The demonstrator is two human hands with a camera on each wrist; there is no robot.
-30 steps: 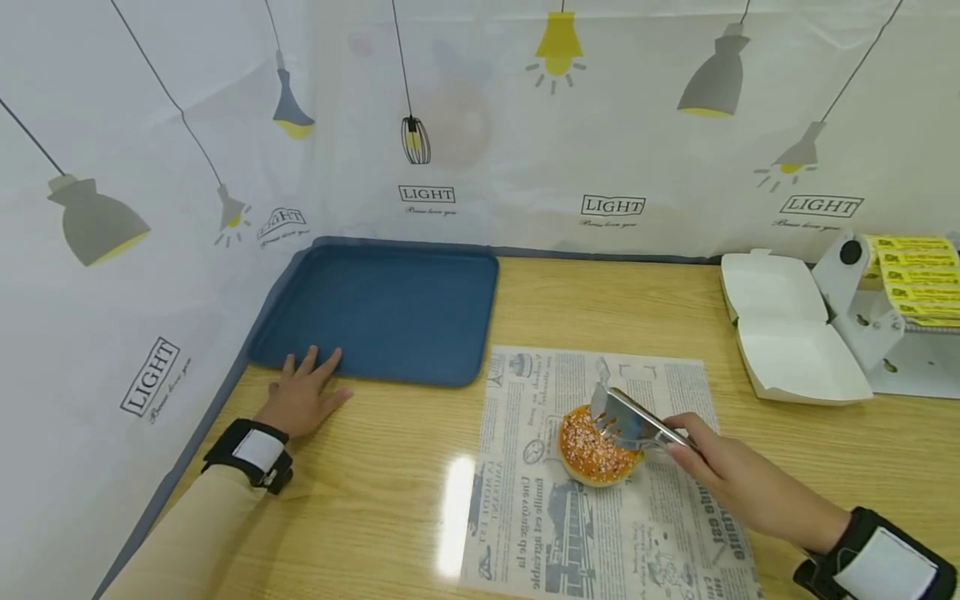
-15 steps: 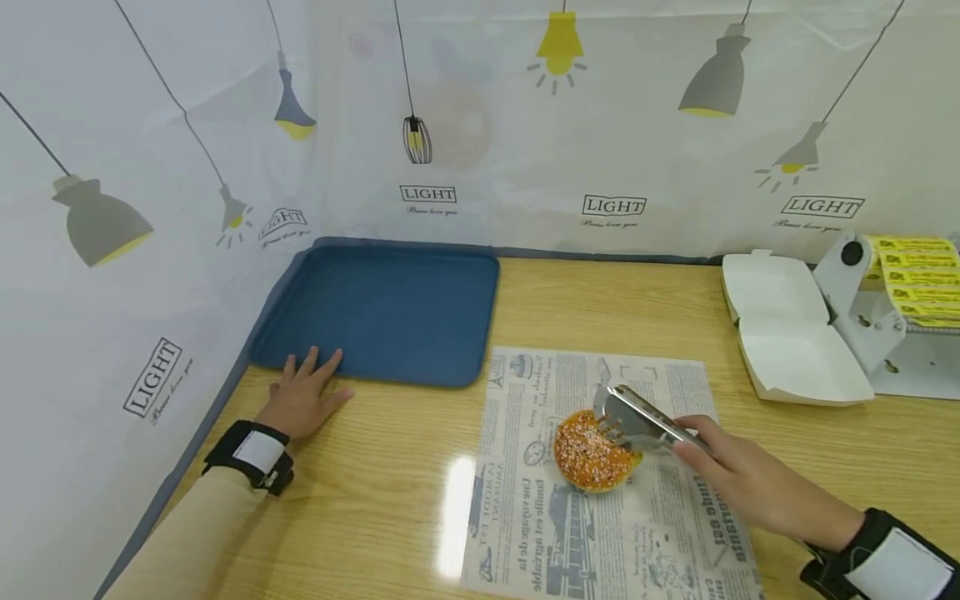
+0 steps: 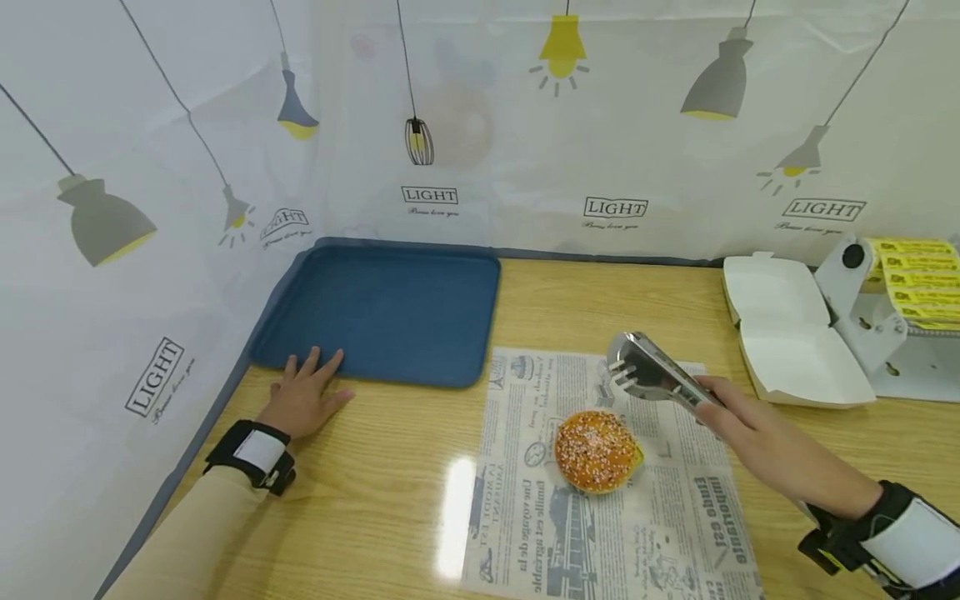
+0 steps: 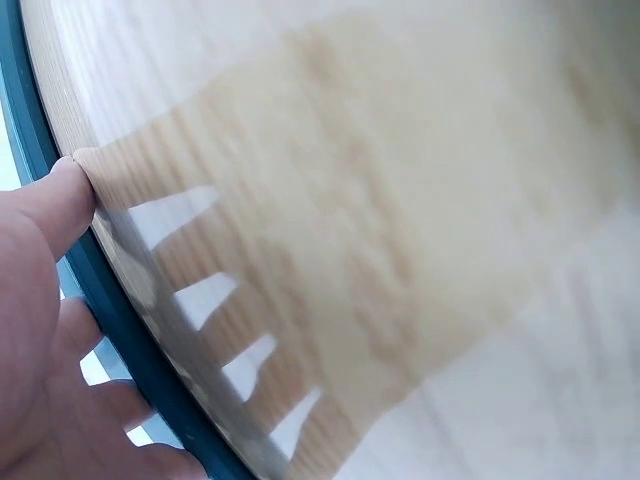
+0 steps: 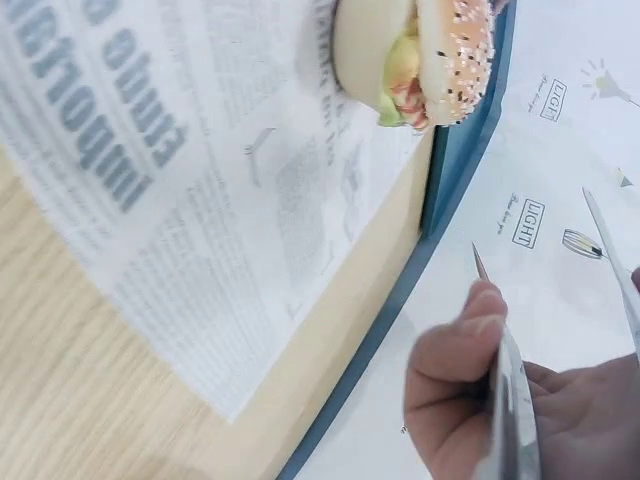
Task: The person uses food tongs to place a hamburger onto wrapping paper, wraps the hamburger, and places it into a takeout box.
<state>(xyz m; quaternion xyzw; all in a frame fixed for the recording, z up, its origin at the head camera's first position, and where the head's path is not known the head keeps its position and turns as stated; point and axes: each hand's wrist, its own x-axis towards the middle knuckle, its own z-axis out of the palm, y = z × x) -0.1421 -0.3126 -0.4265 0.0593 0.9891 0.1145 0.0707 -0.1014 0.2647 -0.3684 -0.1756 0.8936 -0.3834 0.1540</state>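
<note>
A burger (image 3: 597, 452) with a seeded bun sits on a sheet of newsprint-patterned paper (image 3: 517, 517). In the right wrist view, the burger (image 5: 452, 65) shows green leaf and reddish filling between its halves. My right hand (image 3: 780, 446) grips metal tongs (image 3: 660, 371), whose tips hang above the paper, beyond the burger and apart from it. The right wrist view shows the thumb and fingers curled round the tongs (image 5: 512, 400). My left hand (image 3: 303, 402) lies with spread fingers at the near edge of a blue tray (image 3: 390, 321), fingertips on its rim.
An open white clamshell box (image 3: 802, 358) stands at the back right. Beside it is a metal dispenser (image 3: 862, 308) with a roll of yellow printed labels (image 3: 918, 279). A white lamp-patterned sheet (image 3: 517, 125) hangs behind the wooden table (image 3: 375, 500).
The tongs have left the burger's top and moved up and to the right with my right hand. The burger stays on the paper. My left hand has kept still.
</note>
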